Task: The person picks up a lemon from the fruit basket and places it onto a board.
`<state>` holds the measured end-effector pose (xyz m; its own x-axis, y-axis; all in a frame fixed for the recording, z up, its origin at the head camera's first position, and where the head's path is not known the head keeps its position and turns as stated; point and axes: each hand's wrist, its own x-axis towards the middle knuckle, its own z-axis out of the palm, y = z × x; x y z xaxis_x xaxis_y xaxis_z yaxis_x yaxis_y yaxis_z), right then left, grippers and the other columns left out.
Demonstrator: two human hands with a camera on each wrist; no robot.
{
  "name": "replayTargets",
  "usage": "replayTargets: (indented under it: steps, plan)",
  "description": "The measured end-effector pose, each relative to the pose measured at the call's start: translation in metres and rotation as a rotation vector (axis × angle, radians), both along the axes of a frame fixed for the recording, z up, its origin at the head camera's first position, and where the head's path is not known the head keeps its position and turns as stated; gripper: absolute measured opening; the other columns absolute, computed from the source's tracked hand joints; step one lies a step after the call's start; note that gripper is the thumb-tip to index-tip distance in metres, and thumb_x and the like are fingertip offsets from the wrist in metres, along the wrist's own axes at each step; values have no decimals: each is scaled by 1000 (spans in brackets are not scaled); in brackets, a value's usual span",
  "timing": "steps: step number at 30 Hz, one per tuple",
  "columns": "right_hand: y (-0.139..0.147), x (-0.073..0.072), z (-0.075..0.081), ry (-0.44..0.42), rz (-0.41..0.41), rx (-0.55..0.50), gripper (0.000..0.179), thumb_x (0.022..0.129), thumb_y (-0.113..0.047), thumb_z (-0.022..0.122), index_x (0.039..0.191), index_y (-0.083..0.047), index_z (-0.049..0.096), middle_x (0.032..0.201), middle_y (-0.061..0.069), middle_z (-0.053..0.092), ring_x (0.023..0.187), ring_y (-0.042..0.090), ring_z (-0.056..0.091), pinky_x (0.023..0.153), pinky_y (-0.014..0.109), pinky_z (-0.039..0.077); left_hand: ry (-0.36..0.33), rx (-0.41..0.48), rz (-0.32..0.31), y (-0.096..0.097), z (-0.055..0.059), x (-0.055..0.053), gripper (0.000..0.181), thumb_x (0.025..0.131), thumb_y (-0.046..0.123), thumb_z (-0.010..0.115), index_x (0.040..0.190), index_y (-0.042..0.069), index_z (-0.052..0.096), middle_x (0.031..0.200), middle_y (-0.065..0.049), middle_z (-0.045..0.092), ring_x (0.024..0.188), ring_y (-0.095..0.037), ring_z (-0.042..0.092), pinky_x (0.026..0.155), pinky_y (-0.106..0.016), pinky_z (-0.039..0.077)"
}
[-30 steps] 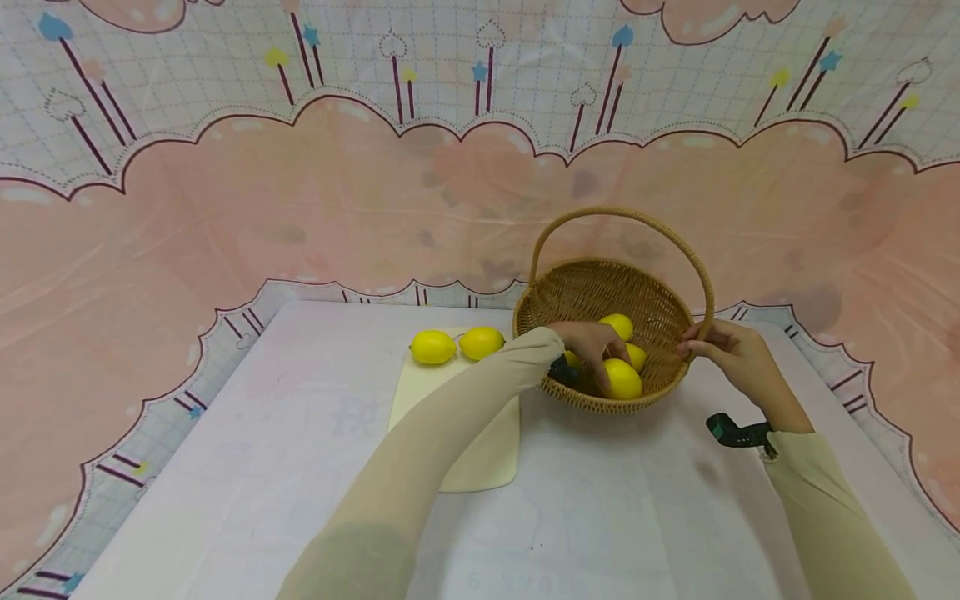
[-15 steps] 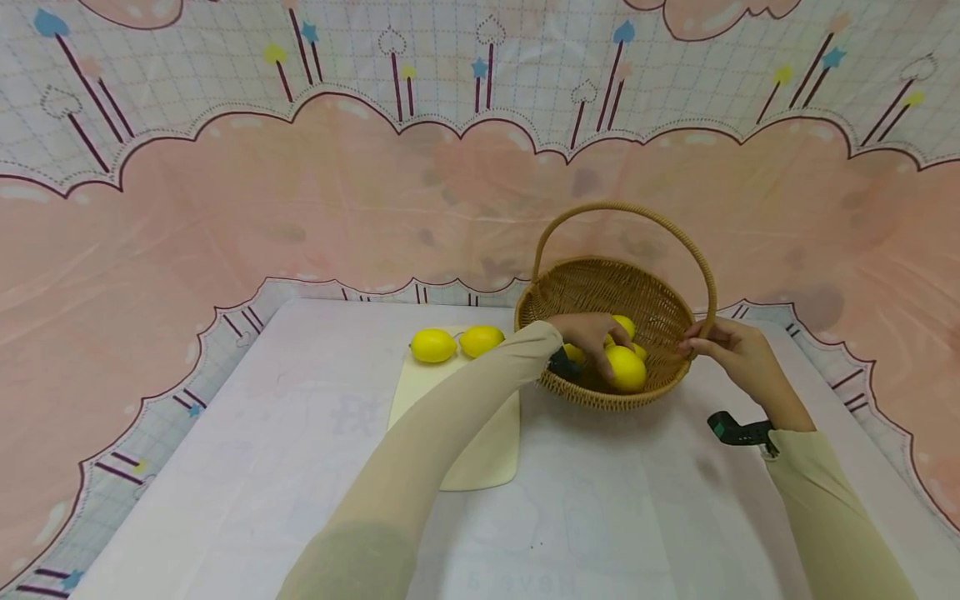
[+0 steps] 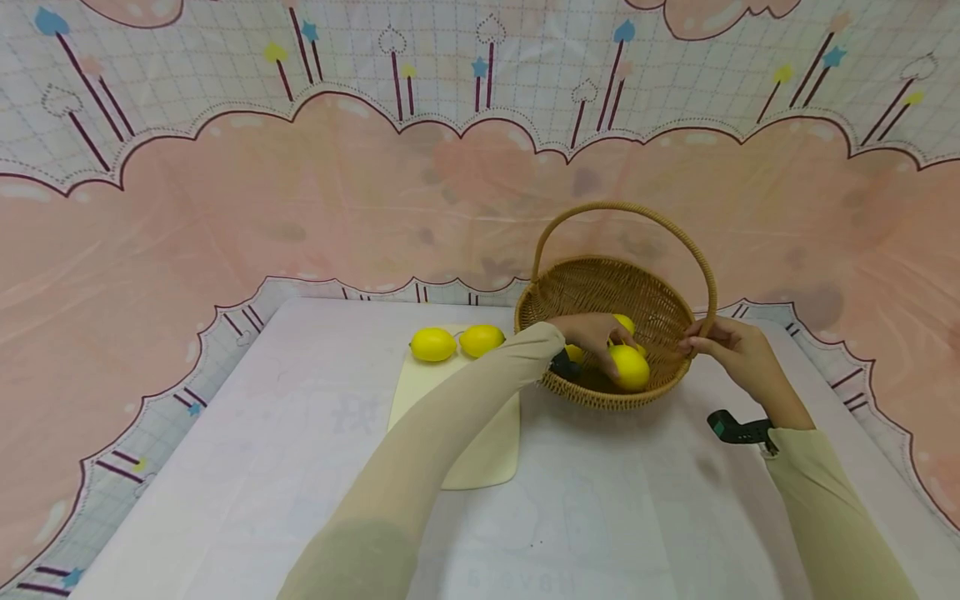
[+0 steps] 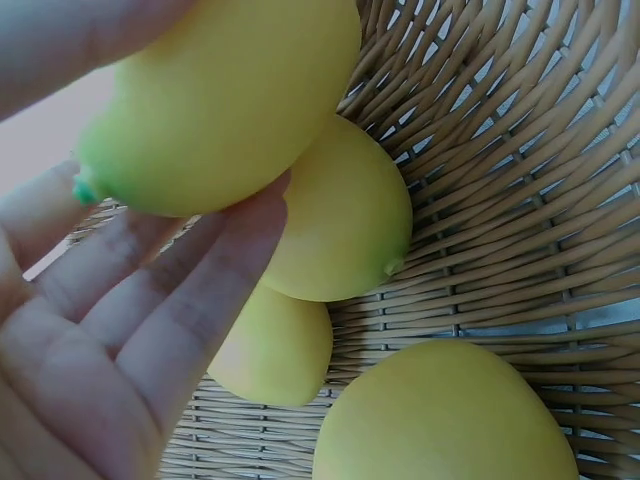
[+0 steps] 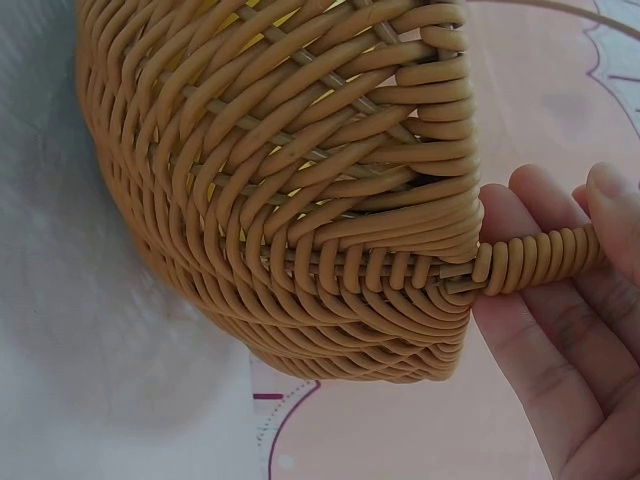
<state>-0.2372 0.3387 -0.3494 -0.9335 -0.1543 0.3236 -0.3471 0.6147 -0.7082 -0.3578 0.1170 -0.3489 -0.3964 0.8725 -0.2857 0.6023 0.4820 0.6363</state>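
Note:
Inside a tilted wicker basket (image 3: 600, 287), my left hand (image 3: 592, 337) grips a lemon (image 3: 632, 368) between thumb and fingers. The left wrist view shows this held lemon (image 4: 230, 110) close up, its green tip toward the palm. Below and beside it lie other lemons: one (image 4: 350, 225) directly behind the fingertips, a smaller-looking one (image 4: 275, 350), and one (image 4: 445, 420) nearest the camera. My right hand (image 3: 738, 354) holds the basket's arched handle at its right base, thumb on one side and fingers on the other, as the wrapped handle end (image 5: 540, 258) in the right wrist view shows.
Left of the basket, a pale cream board (image 3: 487, 450) lies on the white table (image 3: 247, 467). Two lemons, one on the left (image 3: 432, 344) and one on the right (image 3: 482, 341), rest at its far end. A printed pink cloth (image 3: 360, 208) hangs behind the table.
The lemon in my left hand has risen slightly and shifted right within the basket. My right hand stays on the handle, and the two lemons by the board have not moved.

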Motion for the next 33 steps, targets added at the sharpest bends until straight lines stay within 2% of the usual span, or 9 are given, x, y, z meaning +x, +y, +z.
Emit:
replayTargets:
  steps: [7, 14, 21, 26, 33]
  plan:
    - [1, -1, -2, 1, -3, 5, 26, 94, -13, 56, 106, 10, 59, 82, -23, 68, 78, -8, 63, 74, 5, 47, 37, 11, 10, -1, 0, -2, 66, 78, 25, 77, 136, 8, 51, 138, -6, 53, 126, -17, 50, 100, -19, 43]
    - [1, -2, -2, 14, 19, -22, 17, 93, -11, 56, 103, 3, 62, 83, -22, 68, 77, -6, 65, 73, 6, 49, 89, 118, 57, -8, 4, -7, 64, 75, 22, 80, 132, 8, 55, 137, -6, 55, 123, -16, 53, 95, -18, 46]
    - [0, -3, -3, 12, 23, -37, 19, 93, -9, 57, 104, 6, 61, 83, -21, 68, 77, -6, 65, 73, 7, 49, 135, 181, 136, -20, 17, -9, 59, 75, 21, 80, 129, 13, 58, 131, -5, 58, 120, -16, 53, 95, -22, 47]
    - [0, -3, -3, 2, 18, -50, 21, 92, -7, 57, 105, 10, 60, 83, -20, 68, 78, -6, 64, 72, 7, 50, 178, 215, 164, -32, 28, -9, 59, 75, 22, 80, 129, 14, 58, 129, -3, 59, 117, -16, 54, 96, -22, 46]
    - [0, -3, -3, 18, 43, -77, 12, 92, -5, 56, 102, 1, 62, 84, -20, 68, 79, -5, 65, 72, 9, 51, 182, 278, 221, -54, 41, -1, 61, 76, 23, 79, 131, 14, 55, 132, -4, 57, 116, -17, 56, 95, -22, 47]
